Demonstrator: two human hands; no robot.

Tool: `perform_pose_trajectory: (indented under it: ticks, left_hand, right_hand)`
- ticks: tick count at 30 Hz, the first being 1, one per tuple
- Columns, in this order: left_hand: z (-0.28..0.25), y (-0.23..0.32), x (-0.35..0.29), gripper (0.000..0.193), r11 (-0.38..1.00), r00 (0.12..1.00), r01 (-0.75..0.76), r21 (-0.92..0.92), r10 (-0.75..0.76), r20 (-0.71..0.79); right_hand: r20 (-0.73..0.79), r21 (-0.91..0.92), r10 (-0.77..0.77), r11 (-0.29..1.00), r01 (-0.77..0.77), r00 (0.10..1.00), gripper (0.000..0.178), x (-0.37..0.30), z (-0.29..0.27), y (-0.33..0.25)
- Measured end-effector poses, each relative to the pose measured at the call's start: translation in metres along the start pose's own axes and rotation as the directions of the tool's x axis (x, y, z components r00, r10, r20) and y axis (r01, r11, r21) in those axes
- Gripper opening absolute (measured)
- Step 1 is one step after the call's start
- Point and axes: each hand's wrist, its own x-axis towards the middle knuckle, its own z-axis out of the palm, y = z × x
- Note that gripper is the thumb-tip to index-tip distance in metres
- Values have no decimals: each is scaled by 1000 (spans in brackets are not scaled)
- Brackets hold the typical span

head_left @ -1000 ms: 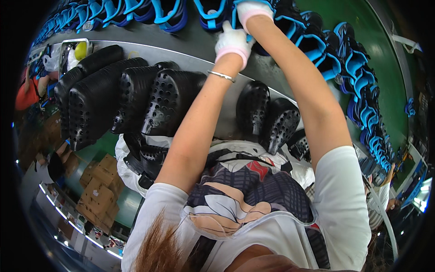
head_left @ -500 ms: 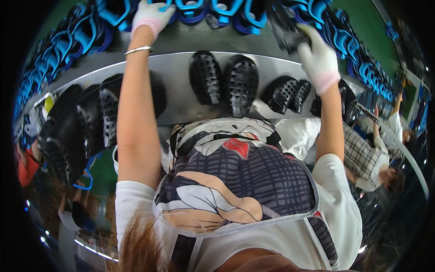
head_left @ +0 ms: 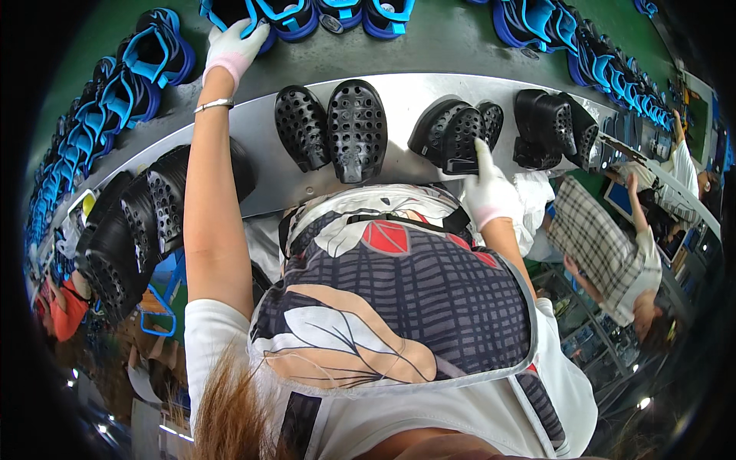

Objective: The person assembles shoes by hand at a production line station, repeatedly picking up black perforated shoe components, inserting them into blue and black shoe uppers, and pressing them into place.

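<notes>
At the upper left, my gloved left hand (head_left: 236, 52) is closed on the collar of a dark blue shoe (head_left: 231, 12) with bright blue trim. My gloved right hand (head_left: 491, 192) is open, its index finger stretched out against the side of a black perforated shoe form (head_left: 463, 139). That form rests on the metal ledge among other black forms, with its wide end toward me. A pair of black shoe forms (head_left: 357, 130) lies on the ledge between my hands. My right hand's other fingers are partly hidden.
More black forms (head_left: 548, 126) sit at the right of the grey metal ledge (head_left: 264, 180), and several are stacked at the left (head_left: 115, 253). Rows of blue shoes (head_left: 115, 100) line the green belt (head_left: 452, 38). A person in a plaid garment (head_left: 590, 234) is at the right.
My right hand has come down from the shoe row with a black form, which now rests on the ledge. The shoes have shifted left, with a gap in the row. My left hand still grips a shoe.
</notes>
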Motion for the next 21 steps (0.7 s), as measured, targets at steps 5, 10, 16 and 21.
perform_pose_trajectory:
  ticks: [5, 10, 16, 21]
  left_hand:
    - [-3, -39, -53, 67, 959, 969, -138, -246, 79, -234]
    - [29, -27, -139, 57, 919, 992, 55, -391, -95, -85]
    - [49, -8, -198, 60, 877, 987, 120, -466, -155, -38]
    - [43, 8, -217, 64, 916, 974, 139, -376, -194, -114]
  right_hand:
    - [202, 134, -321, 945, 299, 925, 78, 15, 10, -6]
    - [145, 8, -235, 972, 236, 961, 72, 34, 16, 1]
    - [18, -207, -326, 924, 323, 945, 74, 44, -6, 30]
    - [-264, -5, -725, 661, 750, 637, 50, 30, -36, -51]
